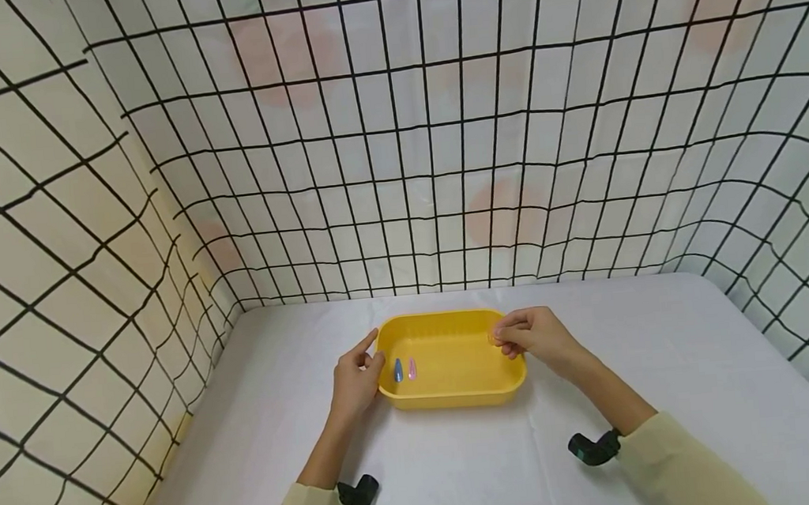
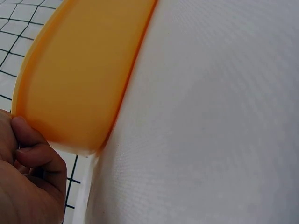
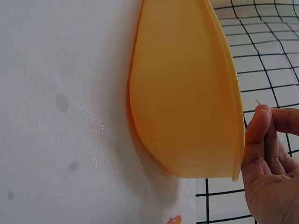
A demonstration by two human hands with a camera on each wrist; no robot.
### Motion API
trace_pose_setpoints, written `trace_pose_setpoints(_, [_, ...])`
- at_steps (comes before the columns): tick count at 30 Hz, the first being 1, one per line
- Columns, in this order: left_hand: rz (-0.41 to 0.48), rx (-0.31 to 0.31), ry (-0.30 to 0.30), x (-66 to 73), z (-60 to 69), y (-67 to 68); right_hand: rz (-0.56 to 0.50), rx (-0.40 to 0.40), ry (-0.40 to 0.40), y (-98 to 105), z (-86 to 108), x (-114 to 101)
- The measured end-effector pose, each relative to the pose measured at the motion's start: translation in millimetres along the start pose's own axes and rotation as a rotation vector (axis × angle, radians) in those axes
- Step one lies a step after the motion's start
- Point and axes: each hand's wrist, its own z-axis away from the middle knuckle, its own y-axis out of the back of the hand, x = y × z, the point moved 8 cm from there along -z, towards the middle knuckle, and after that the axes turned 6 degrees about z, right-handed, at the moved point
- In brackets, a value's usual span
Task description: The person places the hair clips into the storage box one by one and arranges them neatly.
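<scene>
A yellow tray (image 1: 452,399) with rounded corners sits on the white-covered table. Inside it, toward the left end, a blue hair clip (image 1: 398,370) and a pink hair clip (image 1: 412,368) lie side by side. My left hand (image 1: 356,379) holds the tray's left rim, thumb on the edge, the other fingers partly curled outside; the left wrist view shows this hand (image 2: 32,172) at the rim. Over the right end, my right hand (image 1: 536,337) pinches a small orange piece (image 1: 493,339), mostly covered by the fingers. Only a thin tip (image 3: 258,101) shows above the fingertips in the right wrist view.
White cloth (image 1: 464,470) covers the table around the tray. Black grid panels (image 1: 432,147) with pale sheeting behind stand along the back and both sides. A dark wrist-worn camera (image 1: 594,448) sticks out by the right sleeve, another (image 1: 359,491) by the left.
</scene>
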Motion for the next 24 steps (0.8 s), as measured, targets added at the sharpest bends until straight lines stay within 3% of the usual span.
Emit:
trace_pose_setpoints(6, [-0.001,0.003,-0.02,0.6,0.2,0.6,-0.021,-0.027,0.012,-14,-4.7,-6])
trace_pose_setpoints(17, [0.001,0.0,-0.004,-0.3,0.7,-1.0,-0.018,-0.063,0.032,-37,-15.6,-12])
trace_pose_setpoints(24, [-0.003,0.003,-0.012,-0.4,0.0,0.3,-0.005,-0.047,-0.016,-50,-23.9,-9])
